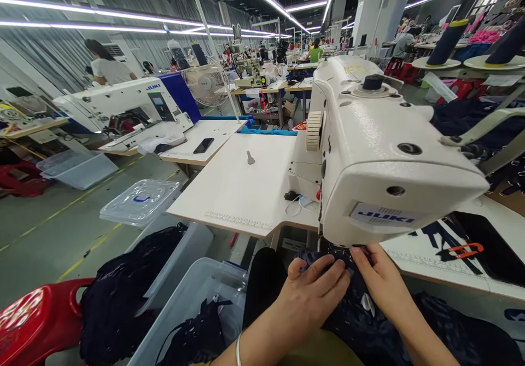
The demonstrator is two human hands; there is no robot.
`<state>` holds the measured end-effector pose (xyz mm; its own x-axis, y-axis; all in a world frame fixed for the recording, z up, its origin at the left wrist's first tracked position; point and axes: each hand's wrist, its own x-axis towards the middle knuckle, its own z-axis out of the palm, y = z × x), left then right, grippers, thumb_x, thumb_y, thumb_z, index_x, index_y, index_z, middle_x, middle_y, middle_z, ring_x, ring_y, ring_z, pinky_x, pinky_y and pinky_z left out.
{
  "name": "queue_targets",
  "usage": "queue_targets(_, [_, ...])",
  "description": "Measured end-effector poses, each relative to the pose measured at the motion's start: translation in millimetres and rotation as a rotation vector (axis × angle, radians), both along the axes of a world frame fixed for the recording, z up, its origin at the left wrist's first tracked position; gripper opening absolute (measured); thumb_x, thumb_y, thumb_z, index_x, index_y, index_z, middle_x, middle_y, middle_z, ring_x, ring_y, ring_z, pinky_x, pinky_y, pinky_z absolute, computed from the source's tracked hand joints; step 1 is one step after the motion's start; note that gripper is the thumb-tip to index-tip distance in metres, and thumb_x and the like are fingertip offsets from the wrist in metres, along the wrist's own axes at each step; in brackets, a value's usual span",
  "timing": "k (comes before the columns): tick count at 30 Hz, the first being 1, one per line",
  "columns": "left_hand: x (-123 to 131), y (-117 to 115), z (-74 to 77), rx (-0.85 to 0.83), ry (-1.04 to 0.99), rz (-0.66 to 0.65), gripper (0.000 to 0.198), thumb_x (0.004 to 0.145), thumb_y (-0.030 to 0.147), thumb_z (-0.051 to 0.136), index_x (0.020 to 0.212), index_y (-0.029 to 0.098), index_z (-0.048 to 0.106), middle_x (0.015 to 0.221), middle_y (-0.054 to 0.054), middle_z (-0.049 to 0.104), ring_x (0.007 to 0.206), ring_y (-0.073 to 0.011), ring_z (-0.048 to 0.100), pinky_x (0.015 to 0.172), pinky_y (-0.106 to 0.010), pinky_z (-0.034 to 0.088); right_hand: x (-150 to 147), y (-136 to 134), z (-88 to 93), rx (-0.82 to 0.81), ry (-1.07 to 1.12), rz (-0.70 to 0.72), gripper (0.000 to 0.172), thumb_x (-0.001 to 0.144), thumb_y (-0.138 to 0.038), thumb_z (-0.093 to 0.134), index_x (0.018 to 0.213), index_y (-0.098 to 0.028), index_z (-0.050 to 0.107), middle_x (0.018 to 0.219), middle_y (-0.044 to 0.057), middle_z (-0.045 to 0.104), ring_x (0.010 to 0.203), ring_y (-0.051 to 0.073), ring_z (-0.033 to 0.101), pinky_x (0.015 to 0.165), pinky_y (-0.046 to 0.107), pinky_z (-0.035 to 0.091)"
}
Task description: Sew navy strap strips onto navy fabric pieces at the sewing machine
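Observation:
A white JUKI sewing machine (pixel 381 152) fills the middle right of the view. Just under its head lies dark navy fabric (pixel 369 322), spilling down toward my lap. My left hand (pixel 314 292) lies on the fabric with the fingers pressed flat and close together, holding it down. My right hand (pixel 379 278) is beside it, fingertips pinching the fabric edge right under the machine head. The needle area is hidden by the machine body.
The white sewing table (pixel 241 185) stretches left. Clear plastic bins (pixel 139 202) with dark garments (pixel 123 289) stand at lower left beside a red stool (pixel 36 317). Orange-handled scissors (pixel 465 250) lie on the right. Another JUKI machine (pixel 135 109) and other workers are farther back.

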<state>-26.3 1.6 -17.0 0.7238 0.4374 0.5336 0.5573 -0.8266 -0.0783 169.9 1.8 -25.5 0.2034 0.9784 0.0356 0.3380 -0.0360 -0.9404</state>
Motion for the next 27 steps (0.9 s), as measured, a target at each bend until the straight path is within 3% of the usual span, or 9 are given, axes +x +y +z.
queue_targets(4, [5.5, 1.5, 3.7, -0.019, -0.058, 0.047, 0.027, 0.100, 0.027, 0.051, 0.125, 0.025, 0.060, 0.133, 0.003, 0.059, 0.127, -0.0165, 0.047, 0.101, -0.034, 0.027, 2.5, 10.7, -4.3, 0.032, 0.028, 0.004, 0.037, 0.090, -0.053, 0.048, 0.109, -0.023, 0.060, 0.111, 0.008, 0.066, 0.111, 0.027, 0.057, 0.096, 0.040, 0.043])
queue_targets(11, [8.0, -0.1, 11.8, -0.087, -0.084, 0.073, 0.025, 0.099, 0.031, 0.052, 0.122, 0.027, 0.061, 0.118, 0.001, 0.066, 0.121, -0.0154, 0.053, 0.094, -0.030, 0.032, -7.3, 7.0, -12.4, 0.068, 0.129, -0.084, 0.041, 0.091, -0.050, 0.050, 0.121, -0.022, 0.056, 0.114, 0.010, 0.066, 0.107, 0.026, 0.059, 0.095, 0.041, 0.044])
queue_targets(15, [7.6, -1.0, 10.3, -0.049, -0.055, 0.078, 0.028, 0.099, 0.030, 0.051, 0.125, 0.027, 0.060, 0.123, 0.000, 0.064, 0.122, -0.0173, 0.052, 0.095, -0.031, 0.033, -4.4, 11.3, -10.8, 0.016, 0.078, -0.113, 0.036, 0.087, -0.048, 0.053, 0.108, -0.020, 0.063, 0.100, 0.008, 0.069, 0.098, 0.026, 0.062, 0.091, 0.042, 0.047])
queue_targets(19, [10.5, -2.1, 11.2, -0.062, -0.033, 0.121, 0.033, 0.098, 0.034, 0.050, 0.129, 0.024, 0.058, 0.125, -0.002, 0.063, 0.123, -0.0198, 0.051, 0.096, -0.033, 0.032, 1.7, 24.4, 0.5, -0.003, -0.026, -0.068, 0.028, 0.080, -0.042, 0.056, 0.093, -0.021, 0.070, 0.092, 0.009, 0.072, 0.104, 0.031, 0.062, 0.092, 0.044, 0.047])
queue_targets(23, [14.7, -2.3, 12.0, -0.082, -0.073, 0.135, 0.036, 0.099, 0.035, 0.048, 0.130, 0.022, 0.057, 0.128, -0.003, 0.062, 0.124, -0.0205, 0.050, 0.097, -0.035, 0.030, 4.1, 35.0, 6.3, 0.028, -0.066, 0.001, 0.028, 0.079, -0.039, 0.054, 0.090, -0.022, 0.073, 0.083, 0.008, 0.074, 0.099, 0.032, 0.066, 0.093, 0.046, 0.047])
queue_targets(27, [17.8, -3.2, 11.7, -0.092, -0.066, 0.159, 0.037, 0.098, 0.035, 0.049, 0.131, 0.020, 0.056, 0.130, -0.003, 0.060, 0.125, -0.0215, 0.049, 0.095, -0.036, 0.031, 6.9, 39.1, 1.1, 0.090, -0.109, 0.015, 0.031, 0.079, -0.036, 0.054, 0.097, -0.022, 0.074, 0.090, 0.009, 0.076, 0.108, 0.032, 0.063, 0.096, 0.046, 0.047])
